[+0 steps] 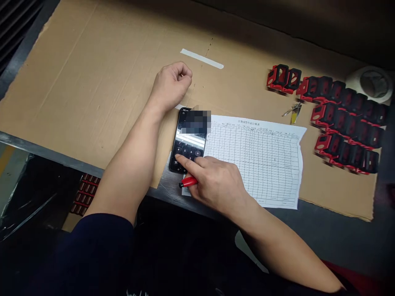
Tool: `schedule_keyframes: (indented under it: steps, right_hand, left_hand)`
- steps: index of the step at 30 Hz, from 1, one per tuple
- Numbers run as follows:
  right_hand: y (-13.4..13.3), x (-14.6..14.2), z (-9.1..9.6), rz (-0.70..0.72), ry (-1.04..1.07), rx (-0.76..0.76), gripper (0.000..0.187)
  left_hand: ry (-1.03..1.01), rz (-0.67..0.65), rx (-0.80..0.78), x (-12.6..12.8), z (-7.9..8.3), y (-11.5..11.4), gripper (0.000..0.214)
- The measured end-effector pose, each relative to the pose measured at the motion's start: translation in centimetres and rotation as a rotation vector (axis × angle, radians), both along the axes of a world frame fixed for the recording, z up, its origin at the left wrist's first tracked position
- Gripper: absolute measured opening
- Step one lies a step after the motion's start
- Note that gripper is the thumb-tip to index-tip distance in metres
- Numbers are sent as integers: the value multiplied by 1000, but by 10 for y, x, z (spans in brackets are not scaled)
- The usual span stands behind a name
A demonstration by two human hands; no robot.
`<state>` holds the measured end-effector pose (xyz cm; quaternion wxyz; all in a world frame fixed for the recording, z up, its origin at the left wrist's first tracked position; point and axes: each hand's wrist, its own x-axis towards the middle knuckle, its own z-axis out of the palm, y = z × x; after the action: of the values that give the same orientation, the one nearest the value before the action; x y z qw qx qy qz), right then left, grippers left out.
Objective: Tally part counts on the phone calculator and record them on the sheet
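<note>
My right hand is closed around a red pen with a dark end. Its extended index finger touches the lower left of a phone that shows a calculator keypad. Part of the phone's screen is blurred out. Under my right hand and beside the phone lies a printed form with a ruled grid and some handwriting. My left hand rests on the cardboard just beyond the phone, fingers curled in, with nothing seen in it.
A cardboard sheet covers the metal table and bears a white tape strip. At the right stand rows of red and black parts, nail clippers and a tape roll. More red parts sit in a box below the left edge.
</note>
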<state>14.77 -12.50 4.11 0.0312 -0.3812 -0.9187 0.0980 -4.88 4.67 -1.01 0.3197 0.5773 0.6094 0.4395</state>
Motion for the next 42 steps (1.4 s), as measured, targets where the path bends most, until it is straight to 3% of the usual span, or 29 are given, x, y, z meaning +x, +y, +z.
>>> schedule_keyframes:
  steps: [8, 15, 21, 26, 31, 37, 42]
  right_hand:
    - [3, -7, 2, -98, -126, -84, 67]
    - [5, 26, 11, -223, 22, 58, 48]
    - [11, 41, 13, -260, -58, -11, 46]
    - [6, 38, 12, -210, -21, -61, 42]
    - [5, 34, 9, -183, -15, -88, 43]
    - [5, 30, 9, -181, -46, -128, 47]
    - [-2, 31, 11, -178, 89, -55, 37]
  left_hand:
    - [-23, -54, 95, -5, -15, 6, 14]
    - [-72, -114, 126, -16, -27, 13, 22]
    - [-71, -64, 21, -12, -13, 5, 14]
    - [-89, -45, -58, -6, 0, -4, 23]
    - [-85, -72, -28, -5, 2, -4, 30]
    - [-113, -53, -32, -6, 2, -4, 22]
    - [-85, -40, -40, -7, 4, -6, 25]
